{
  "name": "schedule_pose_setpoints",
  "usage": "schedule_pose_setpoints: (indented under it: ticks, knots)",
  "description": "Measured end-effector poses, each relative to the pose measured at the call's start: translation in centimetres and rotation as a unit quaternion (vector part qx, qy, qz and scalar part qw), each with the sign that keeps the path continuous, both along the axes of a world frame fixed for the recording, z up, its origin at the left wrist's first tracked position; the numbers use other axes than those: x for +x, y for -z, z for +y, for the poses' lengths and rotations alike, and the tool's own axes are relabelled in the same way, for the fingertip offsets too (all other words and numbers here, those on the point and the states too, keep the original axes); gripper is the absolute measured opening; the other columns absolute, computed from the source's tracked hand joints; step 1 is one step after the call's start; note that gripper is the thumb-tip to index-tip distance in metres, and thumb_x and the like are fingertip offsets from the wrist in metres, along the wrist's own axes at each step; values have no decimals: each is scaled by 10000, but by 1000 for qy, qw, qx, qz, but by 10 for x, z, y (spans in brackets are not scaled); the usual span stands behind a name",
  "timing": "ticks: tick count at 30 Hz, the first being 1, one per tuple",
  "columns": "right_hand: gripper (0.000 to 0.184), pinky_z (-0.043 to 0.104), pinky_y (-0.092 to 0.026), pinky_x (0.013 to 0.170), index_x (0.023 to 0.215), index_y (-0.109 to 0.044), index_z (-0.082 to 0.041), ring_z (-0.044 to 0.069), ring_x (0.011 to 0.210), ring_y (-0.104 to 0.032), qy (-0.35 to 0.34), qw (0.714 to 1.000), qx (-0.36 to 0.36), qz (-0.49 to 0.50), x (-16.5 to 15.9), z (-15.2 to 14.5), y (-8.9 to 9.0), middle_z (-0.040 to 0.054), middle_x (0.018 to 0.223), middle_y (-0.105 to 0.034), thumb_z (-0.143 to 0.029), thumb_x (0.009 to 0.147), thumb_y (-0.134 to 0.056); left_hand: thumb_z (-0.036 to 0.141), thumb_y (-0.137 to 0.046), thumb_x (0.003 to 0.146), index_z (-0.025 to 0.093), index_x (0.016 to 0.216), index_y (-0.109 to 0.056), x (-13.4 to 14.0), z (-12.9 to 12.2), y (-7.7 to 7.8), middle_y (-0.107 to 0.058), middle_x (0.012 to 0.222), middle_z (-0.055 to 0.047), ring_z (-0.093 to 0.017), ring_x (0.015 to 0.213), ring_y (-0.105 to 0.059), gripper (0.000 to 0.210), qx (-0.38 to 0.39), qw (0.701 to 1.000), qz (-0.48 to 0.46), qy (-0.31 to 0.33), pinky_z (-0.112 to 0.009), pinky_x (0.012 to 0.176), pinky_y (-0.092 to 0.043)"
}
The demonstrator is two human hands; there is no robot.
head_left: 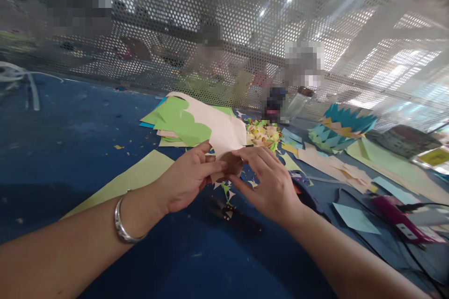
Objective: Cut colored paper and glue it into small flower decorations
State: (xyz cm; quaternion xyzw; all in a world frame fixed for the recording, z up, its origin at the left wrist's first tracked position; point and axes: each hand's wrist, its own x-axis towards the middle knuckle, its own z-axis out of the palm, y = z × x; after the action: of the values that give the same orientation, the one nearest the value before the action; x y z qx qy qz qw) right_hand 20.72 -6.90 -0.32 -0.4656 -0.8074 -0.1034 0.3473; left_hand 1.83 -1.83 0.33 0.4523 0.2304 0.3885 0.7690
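Between my two hands is a small piece of pale pink paper [232, 164], in shadow and seemingly curved. My left hand [191, 173], with a silver bangle at the wrist, pinches its left edge. From the right, my right hand [271, 180] grips the same piece with thumb and fingers. Just beyond lies a larger cream-pink sheet [228, 124] with a wavy edge, partly over a stack of green paper [178, 124]. Small paper scraps [228, 194] are scattered below the hands, near a dark object [242, 219] that I cannot make out clearly.
A heap of paper cuttings [264, 133] sits behind my right hand. To the right are a spiky paper crown-like piece [342, 128], a dark blue tool [308, 198], cords and a magenta power strip [403, 217]. A perforated metal screen [231, 14] stands behind the blue table [70, 149].
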Motion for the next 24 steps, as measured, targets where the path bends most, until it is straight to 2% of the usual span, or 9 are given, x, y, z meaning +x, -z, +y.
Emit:
schedule_pose_setpoints:
  ticks: [10,13,16,18,21,24]
  knots:
    - [335,452,-492,1018,1247,-606,-195,270,1146,-617,-16,1000,-6,2,-2,0,1,116,1198,-699,-337,948,-661,152,-788,764,187,856,-639,1,-1,-1,-753,939,-61,-207,929,-721,179,-33,998,52,-24,-307,833,-544]
    - [318,408,-542,909,1233,-620,-204,251,1068,-637,0,999,-23,48,0,-3,-1,112,1187,-685,-345,950,-656,159,-798,753,181,780,-632,1,0,-1,-762,934,-67,-213,913,-729,169,-34,998,48,-38,-329,842,-560]
    - [194,320,-550,744,1114,-665,-207,188,867,-654,35,991,-46,121,3,-4,-3,79,1077,-689,-312,952,-638,161,-788,762,175,829,-681,1,2,-1,-767,992,-76,-217,942,-727,127,-33,998,26,-42,-361,891,-569]
    - [140,282,-518,661,1013,-684,-205,154,748,-631,53,981,-80,167,6,-3,-3,52,971,-694,-321,955,-631,159,-777,772,184,822,-697,1,3,-2,-767,994,-67,-211,949,-724,98,-32,998,20,-46,-347,882,-571]
    - [217,262,-470,598,938,-690,-203,144,684,-601,45,957,-169,230,7,0,-2,27,851,-679,-405,963,-617,148,-778,772,188,752,-664,1,2,-3,-764,939,-52,-204,936,-722,123,-31,998,18,-46,-328,858,-566]
    - [283,256,-433,570,867,-663,-193,140,653,-569,18,934,-232,271,6,1,-2,2,737,-617,-454,961,-607,139,-800,748,176,808,-668,2,-2,-5,-751,883,-49,-198,874,-722,149,-30,998,24,-45,-328,836,-565]
